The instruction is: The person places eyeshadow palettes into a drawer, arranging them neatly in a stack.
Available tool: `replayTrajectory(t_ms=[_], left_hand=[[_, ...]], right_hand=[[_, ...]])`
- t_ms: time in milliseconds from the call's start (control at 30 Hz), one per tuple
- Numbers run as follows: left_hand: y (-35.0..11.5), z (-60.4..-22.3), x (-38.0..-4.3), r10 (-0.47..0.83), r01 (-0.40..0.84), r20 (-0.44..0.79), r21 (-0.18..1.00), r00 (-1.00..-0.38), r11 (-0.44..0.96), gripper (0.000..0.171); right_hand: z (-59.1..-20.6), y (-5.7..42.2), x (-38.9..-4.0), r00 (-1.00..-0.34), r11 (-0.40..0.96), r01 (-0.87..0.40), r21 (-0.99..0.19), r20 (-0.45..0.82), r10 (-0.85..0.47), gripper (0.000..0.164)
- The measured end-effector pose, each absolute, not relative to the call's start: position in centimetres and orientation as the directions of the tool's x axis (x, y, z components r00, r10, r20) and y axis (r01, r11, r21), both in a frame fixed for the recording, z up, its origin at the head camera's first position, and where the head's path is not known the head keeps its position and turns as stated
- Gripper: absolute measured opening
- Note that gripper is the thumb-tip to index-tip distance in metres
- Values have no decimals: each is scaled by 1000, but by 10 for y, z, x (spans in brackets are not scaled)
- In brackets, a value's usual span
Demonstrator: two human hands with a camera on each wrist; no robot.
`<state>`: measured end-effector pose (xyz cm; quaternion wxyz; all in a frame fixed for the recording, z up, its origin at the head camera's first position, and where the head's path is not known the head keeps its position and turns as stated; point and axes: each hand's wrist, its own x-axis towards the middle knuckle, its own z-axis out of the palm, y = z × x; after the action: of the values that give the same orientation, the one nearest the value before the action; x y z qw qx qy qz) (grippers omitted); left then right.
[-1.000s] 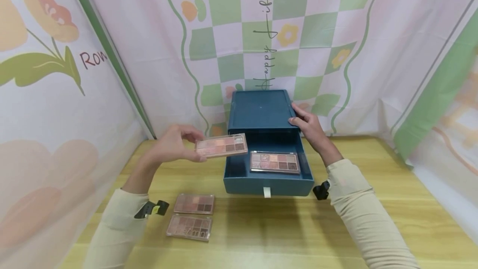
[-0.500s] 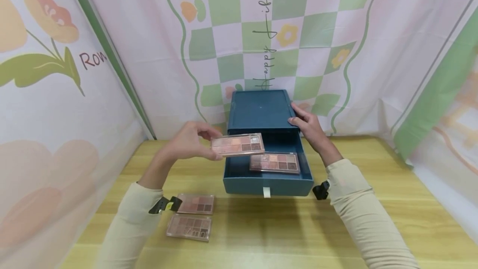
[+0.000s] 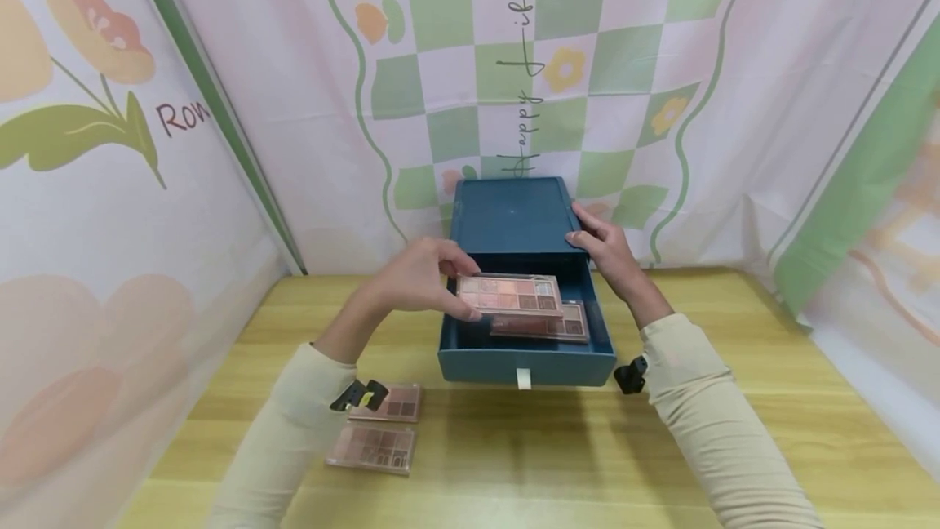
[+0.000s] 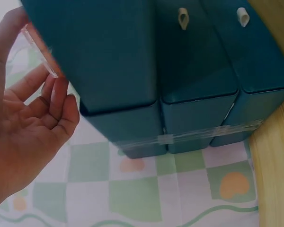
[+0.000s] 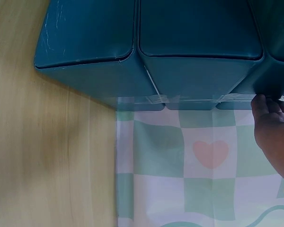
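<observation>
Shifted rightward from across the drawer's left wall, the clear-lidded palette is now over the drawer's interior. Left hand: thumb and fingers pinch the palette's left end, parted by its thickness. Right hand: fingers loosely spread, pressing the cabinet behind the drawer. Keeping the palette level and clear of the lower palette inside the drawer should spare both glossy lids. Smooth teal plastic forms the drawer, with a pale tab in front; the palettes are flat, hard-edged rectangles.
</observation>
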<state>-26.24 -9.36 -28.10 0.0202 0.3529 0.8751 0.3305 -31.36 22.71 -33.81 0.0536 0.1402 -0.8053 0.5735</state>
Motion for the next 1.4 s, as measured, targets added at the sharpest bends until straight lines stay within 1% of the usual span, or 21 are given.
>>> replayTrajectory(t_ms=[200,367,533,933,1167,1400], left_hand=[[-80,-281,-265,646,639,196,513,-738,574,52],[-68,-280,-264,648,638,151,439,-746,632,52],[-58,-282,-264,662,639,117,427,-740,639,52],[-45,-289,-265,683,661,101,390,-723,641,54],[-42,-289,-260,685,659,73,364,-725,658,58],[-43,-291,-261,717,700,86,321,-692,638,62]], right_hand=[[-335,226,-315,-953,301,-293,-907,254,-163,65],[-334,226,-315,-954,305,-292,-906,254,-159,65],[-335,226,-314,-955,307,-286,-908,246,-163,65],[-334,227,-313,-953,306,-294,-906,255,-161,65],[-336,228,-313,-954,298,-288,-910,247,-170,65],[-339,228,-313,-953,306,-291,-906,248,-172,66]])
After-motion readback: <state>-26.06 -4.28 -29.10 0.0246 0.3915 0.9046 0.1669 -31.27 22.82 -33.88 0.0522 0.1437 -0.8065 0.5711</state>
